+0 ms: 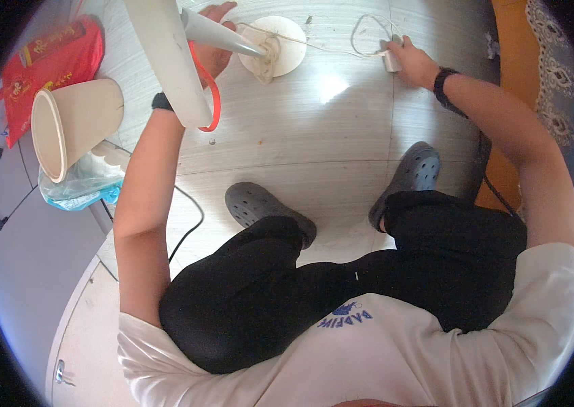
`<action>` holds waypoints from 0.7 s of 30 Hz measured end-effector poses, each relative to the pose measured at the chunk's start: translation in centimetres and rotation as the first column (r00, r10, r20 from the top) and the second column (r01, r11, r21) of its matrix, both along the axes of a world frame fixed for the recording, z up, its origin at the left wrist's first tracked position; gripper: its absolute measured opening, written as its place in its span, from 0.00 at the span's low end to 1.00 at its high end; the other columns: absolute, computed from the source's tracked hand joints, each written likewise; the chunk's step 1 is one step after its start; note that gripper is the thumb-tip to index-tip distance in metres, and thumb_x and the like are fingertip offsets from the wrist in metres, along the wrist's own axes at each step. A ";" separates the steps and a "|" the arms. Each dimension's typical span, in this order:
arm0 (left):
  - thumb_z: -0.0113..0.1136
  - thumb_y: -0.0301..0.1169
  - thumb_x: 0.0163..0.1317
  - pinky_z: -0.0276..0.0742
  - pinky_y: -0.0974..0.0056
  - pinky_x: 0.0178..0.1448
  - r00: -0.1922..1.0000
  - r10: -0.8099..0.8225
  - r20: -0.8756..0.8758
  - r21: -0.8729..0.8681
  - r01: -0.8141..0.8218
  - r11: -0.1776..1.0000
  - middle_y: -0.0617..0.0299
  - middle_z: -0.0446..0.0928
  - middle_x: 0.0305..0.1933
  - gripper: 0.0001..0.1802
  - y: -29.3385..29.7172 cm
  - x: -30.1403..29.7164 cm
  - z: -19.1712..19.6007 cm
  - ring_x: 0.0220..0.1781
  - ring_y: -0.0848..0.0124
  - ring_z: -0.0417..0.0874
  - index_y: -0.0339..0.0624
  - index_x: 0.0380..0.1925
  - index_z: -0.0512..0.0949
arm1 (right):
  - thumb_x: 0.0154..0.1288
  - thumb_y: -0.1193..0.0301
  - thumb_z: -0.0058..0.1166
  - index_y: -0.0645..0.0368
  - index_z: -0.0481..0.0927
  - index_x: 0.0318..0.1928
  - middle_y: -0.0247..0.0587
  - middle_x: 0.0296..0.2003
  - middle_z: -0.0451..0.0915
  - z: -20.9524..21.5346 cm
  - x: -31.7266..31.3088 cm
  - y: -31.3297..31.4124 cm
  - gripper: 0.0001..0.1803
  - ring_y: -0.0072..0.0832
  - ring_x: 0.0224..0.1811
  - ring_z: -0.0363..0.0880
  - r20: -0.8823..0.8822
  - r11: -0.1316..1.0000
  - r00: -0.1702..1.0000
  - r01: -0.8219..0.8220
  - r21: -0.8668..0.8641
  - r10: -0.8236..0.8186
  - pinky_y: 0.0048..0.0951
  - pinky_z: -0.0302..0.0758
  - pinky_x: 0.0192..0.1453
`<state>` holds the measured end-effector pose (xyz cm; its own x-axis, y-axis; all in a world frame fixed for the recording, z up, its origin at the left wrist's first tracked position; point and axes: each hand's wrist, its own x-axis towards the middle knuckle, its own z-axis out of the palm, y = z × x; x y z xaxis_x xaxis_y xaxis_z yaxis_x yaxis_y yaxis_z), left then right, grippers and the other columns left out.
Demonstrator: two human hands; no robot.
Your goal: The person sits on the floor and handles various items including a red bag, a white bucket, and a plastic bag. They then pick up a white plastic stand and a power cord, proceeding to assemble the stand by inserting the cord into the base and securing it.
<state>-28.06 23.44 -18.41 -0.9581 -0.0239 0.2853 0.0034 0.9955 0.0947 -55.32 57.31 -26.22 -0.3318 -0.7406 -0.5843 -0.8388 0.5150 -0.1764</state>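
Observation:
A white stand has a round base point(290, 51) on the floor and a slim white pole point(222, 35) rising toward me at a slant. My left hand point(215, 60) is closed round the pole from behind, which hides part of its fingers. In front of that wrist hangs a broad white panel point(168, 61) with a red strap point(215, 102) along its edge. My right hand point(412, 61), down near the floor on the right, pinches a small white block point(391, 62), which looks like a power adapter. From it a thin white cord point(327, 49) loops and runs to the base.
At left a cream bin point(86, 119) lies tilted on a clear and blue plastic bag point(80, 183), beside red packages point(56, 68). A black cable point(198, 210) curves by my left knee. An orange-brown panel point(514, 88) and lace-edged cloth point(558, 88) border the right side.

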 end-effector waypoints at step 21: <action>0.56 0.41 0.67 0.77 0.50 0.43 0.640 -0.638 0.429 0.799 0.062 0.599 0.50 0.83 0.38 0.33 15.6 4.7 2.9 0.37 0.52 0.84 0.43 0.68 0.59 | 0.55 0.79 0.58 0.40 0.70 0.69 0.45 0.49 0.85 4.3 11.7 -25.1 0.39 0.40 0.48 0.84 0.553 0.831 0.708 -0.086 -0.550 0.439 0.39 0.79 0.56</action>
<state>-23.38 39.08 -15.52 -0.8329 0.4589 -0.3093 -0.0088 0.5478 0.8366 -43.61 32.26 -21.90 0.2382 -0.9608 -0.1418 -0.5142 -0.0009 -0.8577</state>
